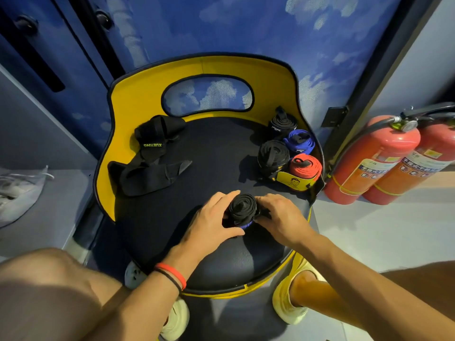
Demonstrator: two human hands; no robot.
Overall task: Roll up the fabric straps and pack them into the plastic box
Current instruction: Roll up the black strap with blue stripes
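A crumpled grey bag (17, 190) lies well off the left side of the chair seat (216, 156). On the left part of the seat, close under the yellow backrest (138, 94), loose black straps (145, 158) lie unrolled and overlapping; one bears the lettering XUEYING.

At the front middle of the seat, the left hand (211, 217), with red and black wristbands (172, 276) on its wrist, curls round the left side of a black strap roll (243, 207), its thumb up beside the roll's top. The roll stands on end on the seat, its spiral facing up and a blue edge showing at its bottom. The right hand (280, 217) holds the roll from the other side, fingers bent against it.

On the right edge of the seat, four finished rolls stand close together: a black roll (283, 123) nearest the backrest, a blue roll (299, 141), a second black roll (273, 153) and a red roll (305, 166). A yellow label (291, 180) with a drawn face sits in front of the red one. Whether a container surrounds them cannot be told.

Beyond the right side of the seat, two red fire extinguishers (374, 156) stand on the floor.
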